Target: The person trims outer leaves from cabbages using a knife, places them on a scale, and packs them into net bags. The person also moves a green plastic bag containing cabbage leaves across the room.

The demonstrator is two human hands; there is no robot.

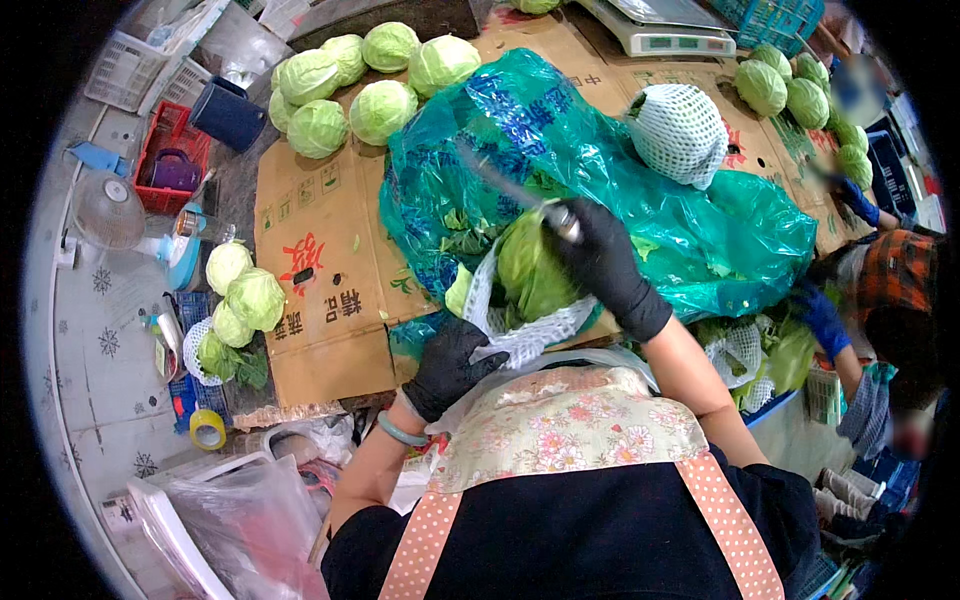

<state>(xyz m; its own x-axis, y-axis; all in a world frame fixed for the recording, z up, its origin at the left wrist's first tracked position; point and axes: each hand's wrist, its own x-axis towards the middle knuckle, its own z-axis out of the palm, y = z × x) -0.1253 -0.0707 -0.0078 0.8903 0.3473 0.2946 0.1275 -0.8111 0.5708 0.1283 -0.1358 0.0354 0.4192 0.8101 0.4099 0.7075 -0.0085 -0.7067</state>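
Observation:
Before me a green cabbage [529,262] sits partly inside a white foam net sleeve [517,341]. My left hand [454,367], in a black glove, grips the sleeve's near left edge. In my black-gloved right hand [600,262] is a knife [499,176], its blurred blade pointing up and left; this hand is at the cabbage's right side. Behind lies a large teal plastic bag [480,172] with loose leaves in and around it. Another cabbage in a foam net [679,135] rests on the bag's far right part.
Trimmed cabbages [382,112] stand on the cardboard [322,225] at the back left, others [232,292] at the left edge and more [787,86] at the right. A digital scale [667,37] is at the back. Co-workers' blue-gloved hands [821,315] are at the right.

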